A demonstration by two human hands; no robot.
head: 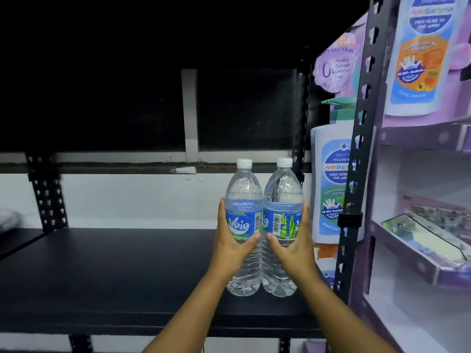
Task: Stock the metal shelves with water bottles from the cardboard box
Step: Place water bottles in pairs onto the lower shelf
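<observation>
Step in hand, by judgement: placing a pair of bottles on the metal shelf [107, 273], right of centre frame. Left hand [230, 247] wrapped around left water bottle [244, 200], thumb across the lower edge of the blue label; right hand [295, 247] wrapped likewise around right water bottle [282, 197]. Both bottles upright, side by side, touching along their flanks, bases apparently resting on or just above the dark deck near its right end; contact with deck not certain. Cardboard box not in view. Bottles: clear ribbed plastic, white screw caps, smooth rounded shoulders, glossy blue wrap labels with barcodes, full of water. Shelf deck: matte black, flat, slightly dusty-looking; rest of deck bare toward left of frame. Black slotted upright [356, 174] at right of frame, perforated steel, just right of the pair. Behind it, a tall white pump bottle [328, 189] with teal pump head and blue label, beside purple display cardboard. Next move, by judgement: settle bases flat, slide pair back and right toward the upright without knocking the pump bottle, then release both grips together so neither bottle tips. Smooth wet-looking plastic likely to slide easily on deck.
</observation>
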